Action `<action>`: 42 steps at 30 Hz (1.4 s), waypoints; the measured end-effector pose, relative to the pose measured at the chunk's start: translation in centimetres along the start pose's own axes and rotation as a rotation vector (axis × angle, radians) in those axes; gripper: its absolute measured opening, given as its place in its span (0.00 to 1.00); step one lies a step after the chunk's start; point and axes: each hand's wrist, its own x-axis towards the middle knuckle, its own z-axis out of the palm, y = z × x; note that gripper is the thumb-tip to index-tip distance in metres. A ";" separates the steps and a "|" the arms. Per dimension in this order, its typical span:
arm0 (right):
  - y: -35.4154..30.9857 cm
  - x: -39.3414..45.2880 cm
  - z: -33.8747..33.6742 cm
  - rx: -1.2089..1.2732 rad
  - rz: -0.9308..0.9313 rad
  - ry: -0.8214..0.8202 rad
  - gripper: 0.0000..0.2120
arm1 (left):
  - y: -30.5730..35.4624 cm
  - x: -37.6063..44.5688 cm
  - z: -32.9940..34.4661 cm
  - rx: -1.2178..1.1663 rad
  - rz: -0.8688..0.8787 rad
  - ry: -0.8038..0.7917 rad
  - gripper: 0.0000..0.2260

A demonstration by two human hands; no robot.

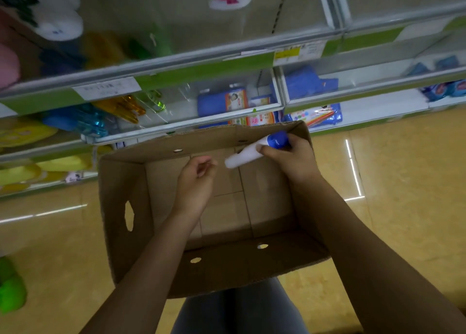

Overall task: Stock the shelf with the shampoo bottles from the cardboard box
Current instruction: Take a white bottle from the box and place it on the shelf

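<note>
1. Your right hand (290,154) grips a white shampoo bottle (243,157) near its blue cap (277,139), fingers curled round the neck. The bottle lies tilted, cap towards the far right corner of the box, base pointing at your other hand.
2. Your left hand (195,179) hangs just beside the bottle's base, apart from it, fingers loosely curled and holding nothing.
3. Both hands are above the open cardboard box (121,187), which sits directly under your forearms. Its brown floor shows bare beneath your hands; small round holes dot the near and far walls, and an oval slot cuts the wall to the left of your left hand.
4. Below the box, nearest you, grey trouser legs (239,311) show.
5. Around the box, on either side of your arms, lies a glossy tan tiled floor (403,207) with bright strips of reflected light.
6. Beyond your hands rises the shelf (176,68), with metal-edged tiers carrying green strips and white price labels (107,87). Ahead of your left hand lie yellow, green and blue bottles (118,109), blurred. Ahead of your right hand sit blue packs (222,101) with printed labels, and further right more blue packets (310,81).
7. Far left of your left arm, low down, something bright green (11,293) rests on the floor; what it is cannot be told.
</note>
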 end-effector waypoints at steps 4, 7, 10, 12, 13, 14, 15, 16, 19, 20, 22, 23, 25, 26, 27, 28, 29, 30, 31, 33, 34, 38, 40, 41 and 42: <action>-4.7 -3.4 -1.3 0.074 -0.072 -0.148 0.09 | 2.0 -2.0 -1.5 -0.002 0.042 -0.002 0.06; -8.1 -6.4 -2.1 0.110 -0.116 -0.183 0.09 | 3.4 -4.0 -3.1 0.000 0.045 0.017 0.05; -10.7 -9.8 -2.7 0.177 -0.157 -0.222 0.09 | 4.8 -6.2 -4.9 -0.213 -0.166 -0.112 0.12; -11.9 -12.0 -3.0 0.227 -0.173 -0.233 0.08 | 5.9 -8.0 -6.1 -0.497 -0.286 -0.253 0.17; -12.4 -13.0 -3.1 0.267 -0.171 -0.230 0.08 | 6.4 -9.0 -6.8 -0.590 -0.294 -0.292 0.19; -12.8 -14.0 -3.1 0.314 -0.167 -0.225 0.08 | 6.8 -9.9 -7.4 -0.642 -0.279 -0.317 0.20; -13.2 -14.8 -3.1 0.354 -0.169 -0.220 0.07 | 7.2 -10.8 -7.9 -0.672 -0.251 -0.340 0.21; -13.7 -15.7 -3.1 0.385 -0.176 -0.219 0.06 | 7.6 -11.6 -8.3 -0.680 -0.214 -0.355 0.20; -14.9 -18.0 -2.9 0.419 -0.220 -0.203 0.06 | 8.7 -13.9 -9.3 -0.612 -0.084 -0.406 0.20; -15.3 -18.7 -2.9 0.418 -0.243 -0.199 0.08 | 9.1 -14.7 -9.5 -0.564 -0.037 -0.424 0.20; -15.9 -20.0 -2.9 0.417 -0.285 -0.188 0.11 | 9.8 -16.3 -9.9 -0.479 0.048 -0.462 0.21; -16.2 -20.6 -2.9 0.423 -0.304 -0.183 0.11 | 10.1 -17.0 -10.1 -0.452 0.079 -0.478 0.21; -16.9 -21.8 -3.2 0.454 -0.329 -0.189 0.11 | 10.5 -18.3 -10.7 -0.417 0.135 -0.505 0.20; -17.2 -22.3 -3.3 0.470 -0.337 -0.196 0.12 | 10.6 -18.8 -11.0 -0.409 0.161 -0.521 0.17; -17.5 -22.8 -3.5 0.481 -0.347 -0.204 0.13 | 10.9 -19.3 -11.3 -0.417 0.177 -0.538 0.14; -17.8 -23.2 -3.7 0.487 -0.360 -0.209 0.15 | 11.0 -19.7 -11.7 -0.433 0.184 -0.552 0.11; -18.1 -23.6 -3.9 0.490 -0.373 -0.209 0.15 | 11.2 -20.1 -11.9 -0.447 0.195 -0.563 0.09; -18.4 -24.0 -4.1 0.491 -0.386 -0.204 0.15 | 11.4 -20.5 -12.0 -0.444 0.215 -0.565 0.08; -18.7 -24.4 -4.3 0.487 -0.401 -0.194 0.15 | 11.7 -21.0 -12.1 -0.428 0.240 -0.560 0.08; -19.3 -25.0 -4.7 0.454 -0.436 -0.164 0.15 | 12.2 -21.8 -11.9 -0.400 0.292 -0.541 0.10; -19.6 -25.3 -4.9 0.432 -0.451 -0.149 0.15 | 12.5 -22.2 -11.8 -0.403 0.309 -0.535 0.10; -21.1 -26.2 -6.0 0.365 -0.495 -0.117 0.14 | 13.7 -23.1 -11.3 -0.463 0.330 -0.546 0.11; -21.7 -26.3 -6.7 0.353 -0.513 -0.120 0.13 | 14.4 -23.1 -11.1 -0.484 0.343 -0.560 0.11; -22.0 -26.3 -7.0 0.344 -0.522 -0.121 0.12 | 14.8 -23.1 -11.0 -0.478 0.353 -0.561 0.12; -22.2 -26.1 -7.4 0.333 -0.529 -0.121 0.12 | 15.3 -23.0 -10.8 -0.464 0.364 -0.560 0.12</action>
